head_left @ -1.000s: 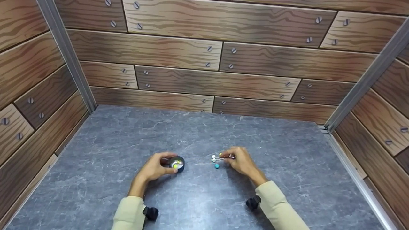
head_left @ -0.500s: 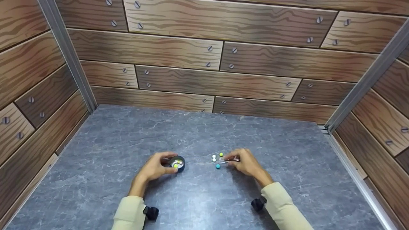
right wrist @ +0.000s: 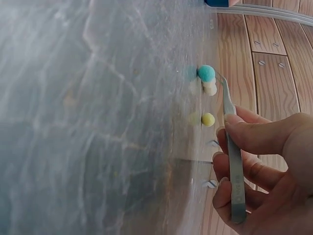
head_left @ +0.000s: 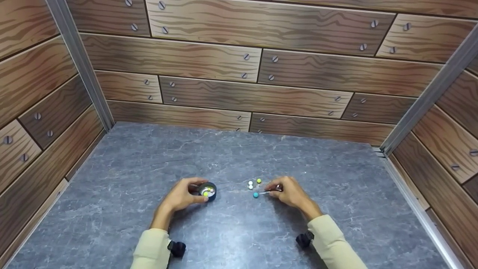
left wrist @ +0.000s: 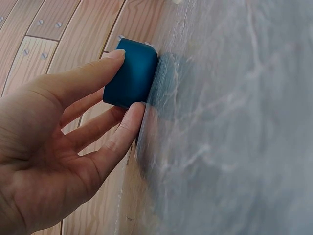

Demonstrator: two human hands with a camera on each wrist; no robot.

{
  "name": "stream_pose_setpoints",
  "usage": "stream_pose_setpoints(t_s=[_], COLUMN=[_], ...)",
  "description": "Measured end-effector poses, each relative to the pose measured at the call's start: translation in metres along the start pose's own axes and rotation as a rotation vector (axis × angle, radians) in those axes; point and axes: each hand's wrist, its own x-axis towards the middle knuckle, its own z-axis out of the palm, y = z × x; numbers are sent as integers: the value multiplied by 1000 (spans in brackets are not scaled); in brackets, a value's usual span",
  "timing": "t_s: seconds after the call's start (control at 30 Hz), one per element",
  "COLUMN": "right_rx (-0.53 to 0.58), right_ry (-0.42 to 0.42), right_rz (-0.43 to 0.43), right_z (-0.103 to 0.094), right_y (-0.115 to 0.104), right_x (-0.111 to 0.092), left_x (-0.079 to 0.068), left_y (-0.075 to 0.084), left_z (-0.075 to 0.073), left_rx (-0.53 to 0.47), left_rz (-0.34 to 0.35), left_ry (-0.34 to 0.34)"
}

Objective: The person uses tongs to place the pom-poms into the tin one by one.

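My left hand (head_left: 183, 195) holds a small round cup (head_left: 212, 198) on the table, thumb on one side and fingers on the other. Dark blue from outside in the left wrist view, the cup (left wrist: 131, 73) has several small coloured balls inside. My right hand (head_left: 291, 192) grips metal tweezers (right wrist: 235, 166) between thumb and fingers. Their bent tips are right at a turquoise ball (right wrist: 206, 73). Just beyond the turquoise ball (head_left: 255, 195), two white balls (head_left: 250, 185) lie side by side, with a yellow-green ball (head_left: 259, 181) to their right.
The grey marbled tabletop (head_left: 231, 153) is bounded by wood-patterned walls (head_left: 209, 59) at the back and both sides. Metal corner posts (head_left: 84, 67) rise at the left and right. A black wrist camera (head_left: 176, 249) sits on each forearm.
My right hand has moved right and slightly nearer, taking the tweezers' tips from beside the white balls to the turquoise ball. The left hand and cup have stayed put.
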Motion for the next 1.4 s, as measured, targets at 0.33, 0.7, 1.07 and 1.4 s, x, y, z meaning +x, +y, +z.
stream_pose_setpoints(t_s=[0.33, 0.7, 1.07, 1.4], right_rx=[-9, -13, -12, -38], right_ry=[6, 39, 18, 66], right_rz=[-18, -63, -24, -59], right_z=[0, -3, -4, -2], right_y=[0, 2, 6, 1], right_x=[-1, -3, -4, -3], left_x=[0, 1, 0, 0], left_y=[-1, -1, -1, 0], left_z=[0, 1, 0, 0], left_rx=[0, 4, 0, 10], left_rz=[-9, -3, 4, -19], left_ry=[-5, -8, -11, 3])
